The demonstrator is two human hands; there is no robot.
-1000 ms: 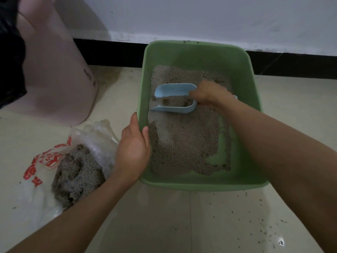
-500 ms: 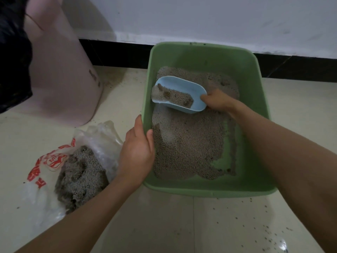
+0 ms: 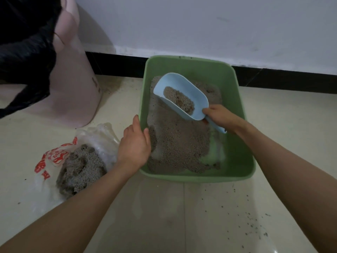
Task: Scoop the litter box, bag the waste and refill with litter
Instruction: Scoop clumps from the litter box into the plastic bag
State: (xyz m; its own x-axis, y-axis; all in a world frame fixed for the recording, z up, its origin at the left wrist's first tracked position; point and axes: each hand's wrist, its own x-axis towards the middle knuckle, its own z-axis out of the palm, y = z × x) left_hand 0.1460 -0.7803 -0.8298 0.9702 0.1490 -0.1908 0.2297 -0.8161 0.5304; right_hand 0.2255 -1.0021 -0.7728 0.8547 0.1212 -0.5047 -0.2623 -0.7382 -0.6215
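Blue scoop (image 3: 184, 95), gripped by the right hand (image 3: 219, 116), has lifted clear of the litter (image 3: 178, 141) since a second ago, its load now tilted upward. Left hand (image 3: 135, 145) still curls over the green box (image 3: 235, 136) rim.

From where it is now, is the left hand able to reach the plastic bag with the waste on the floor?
Probably yes. The left hand grips the near left rim of the green litter box, and the plastic bag lies open on the floor just beside that wrist, with nothing between them. It must first release the rim.
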